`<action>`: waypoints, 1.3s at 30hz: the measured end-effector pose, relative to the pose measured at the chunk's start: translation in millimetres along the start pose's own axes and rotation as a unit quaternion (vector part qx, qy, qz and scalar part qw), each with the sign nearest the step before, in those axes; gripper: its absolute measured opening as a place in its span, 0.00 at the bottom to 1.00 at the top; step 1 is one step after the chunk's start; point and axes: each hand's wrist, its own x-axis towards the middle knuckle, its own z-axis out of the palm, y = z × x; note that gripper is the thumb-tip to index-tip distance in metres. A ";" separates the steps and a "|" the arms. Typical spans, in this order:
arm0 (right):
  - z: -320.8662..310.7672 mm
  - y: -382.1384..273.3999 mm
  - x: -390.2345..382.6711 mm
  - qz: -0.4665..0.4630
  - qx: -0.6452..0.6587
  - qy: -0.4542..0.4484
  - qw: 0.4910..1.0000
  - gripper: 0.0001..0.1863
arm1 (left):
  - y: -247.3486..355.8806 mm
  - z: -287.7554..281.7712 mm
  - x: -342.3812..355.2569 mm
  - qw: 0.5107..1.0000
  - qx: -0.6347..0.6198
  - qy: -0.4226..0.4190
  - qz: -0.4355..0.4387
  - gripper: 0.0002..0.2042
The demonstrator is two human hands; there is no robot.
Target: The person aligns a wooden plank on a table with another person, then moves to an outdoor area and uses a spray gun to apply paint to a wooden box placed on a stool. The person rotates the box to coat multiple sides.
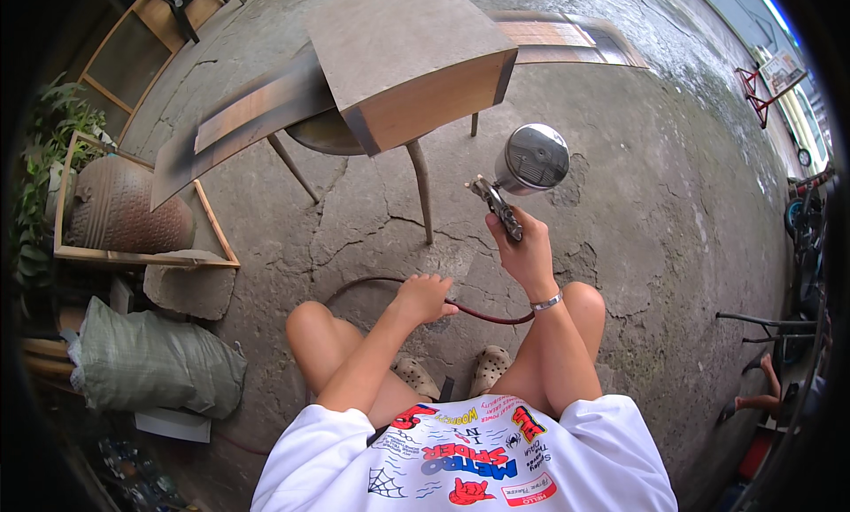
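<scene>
My right hand (pixel 529 253) is wrapped round the grip of a metal spray gun (pixel 498 209). A shiny round paint cup (pixel 533 159) sits on top of the gun, whose nozzle points up and left toward the box. My left hand (pixel 427 298) is closed round a dark red air hose (pixel 490 317), which curves across in front of my knees. Ahead of the gun, a wooden box (pixel 434 104) with a greyish top rests above a round stool (pixel 329 133), apart from the gun. Long boards (pixel 266 113) with dark sprayed patches stick out on both sides of the box.
At the left are a clay pot (pixel 128 206), a wooden frame (pixel 221 221), a stone block (pixel 189 286) and a stuffed green sack (pixel 155 357). The concrete floor (pixel 655 211) is cracked. Along the right edge stand a red metal stand (pixel 751 96) and another person's legs (pixel 761 392).
</scene>
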 end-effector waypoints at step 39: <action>1.6 -1.1 -0.9 -0.004 0.004 -0.001 1.000 0.18 | 2.2 -7.0 -3.6 1.000 0.007 -0.004 0.000 0.31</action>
